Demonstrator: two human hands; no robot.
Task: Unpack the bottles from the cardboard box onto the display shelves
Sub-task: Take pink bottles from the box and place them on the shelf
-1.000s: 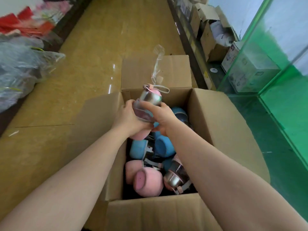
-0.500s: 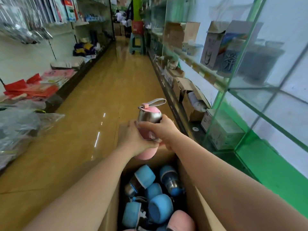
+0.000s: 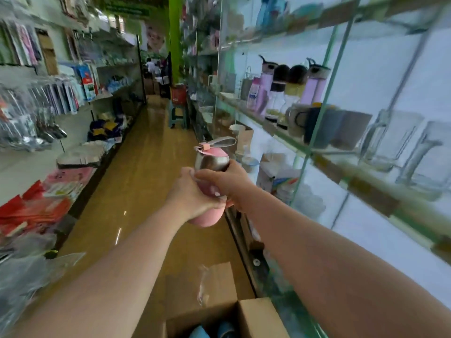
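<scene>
A pink bottle [image 3: 211, 184] is being held upright in mid-air over the aisle floor [image 3: 146, 191], above the cardboard box [image 3: 256, 318] and beside the glass display shelves [image 3: 305, 147]. It is being gripped by both hands: the left hand [image 3: 192, 195] is being wrapped round its lower pink body, and the right hand [image 3: 228, 182] is being closed round its steel middle from the shelf side. Its grey carrying loop is being left free above the pink cap.

The task is judged to be at an early stage. One bottle is being carried clear of the box and is not yet being set on any shelf; blue bottles [image 3: 214, 331] are being left inside the box at its near edge, so more unpacking is thought to be waiting. Cups and flasks [image 3: 288, 93] are already being displayed along the middle shelf, but whether any came from this box cannot be told.

Most of the box is being cut off by the lower frame edge, so its remaining count is being hidden. The shelves and their goods are being blurred, and free shelf space is hard to make out.
</scene>
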